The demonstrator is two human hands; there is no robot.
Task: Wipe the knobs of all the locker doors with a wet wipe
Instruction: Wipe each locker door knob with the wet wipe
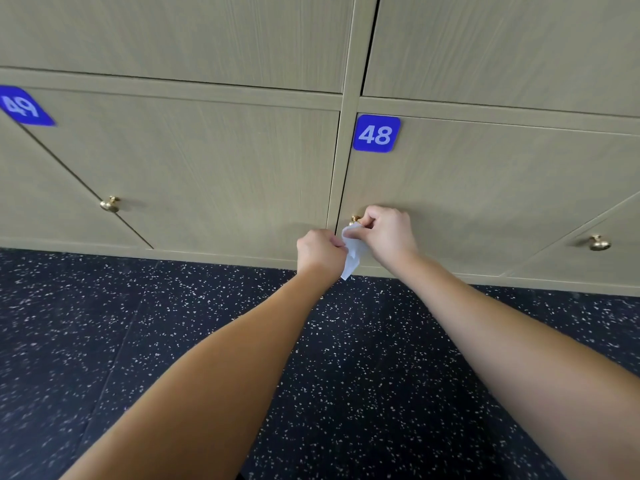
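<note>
A white wet wipe [351,251] hangs between my two hands in front of the bottom row of beige locker doors. My left hand [320,252] pinches its left edge with curled fingers. My right hand [389,235] pinches its upper part, just beside the brass knob [355,220] of locker 48 [485,188]; only the knob's top shows above the wipe. Another brass knob [110,204] sits on locker 49 [190,174] to the left, and a third brass knob [600,243] on the door at far right.
Blue number plates read 48 [376,133] and 49 [22,106]. An upper row of locker doors [173,32] runs above. A dark speckled floor [346,375] lies below the lockers and under my arms.
</note>
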